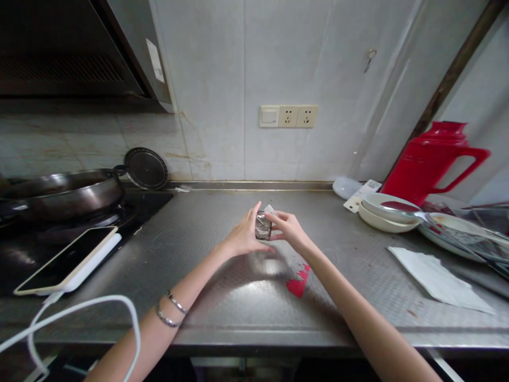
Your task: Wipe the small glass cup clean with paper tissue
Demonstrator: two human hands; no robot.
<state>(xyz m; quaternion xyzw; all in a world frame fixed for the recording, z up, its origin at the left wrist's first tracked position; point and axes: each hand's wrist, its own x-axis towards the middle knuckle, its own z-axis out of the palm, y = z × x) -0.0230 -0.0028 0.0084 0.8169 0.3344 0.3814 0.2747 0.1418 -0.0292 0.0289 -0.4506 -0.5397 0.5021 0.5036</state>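
Above the middle of the metal counter I hold a small clear, dark-tinted container (263,225) between both hands. My left hand (245,233) is curved round its left side, fingers up and thumb below. From the right, my right hand (289,228) presses its fingertips against the edge of the container. A small white corner (270,208) sticks up behind it; I cannot make out what it belongs to. Red paper cut-out pieces (297,284) lie on the counter below my right wrist.
On the left stand a pan (67,193) on the stove, a round dark lid (146,168) against the wall, and a phone (66,260) with a white cable. To the right are a red thermos jug (429,162), stacked bowls (387,220), a patterned plate (449,245) and a white napkin (433,276).
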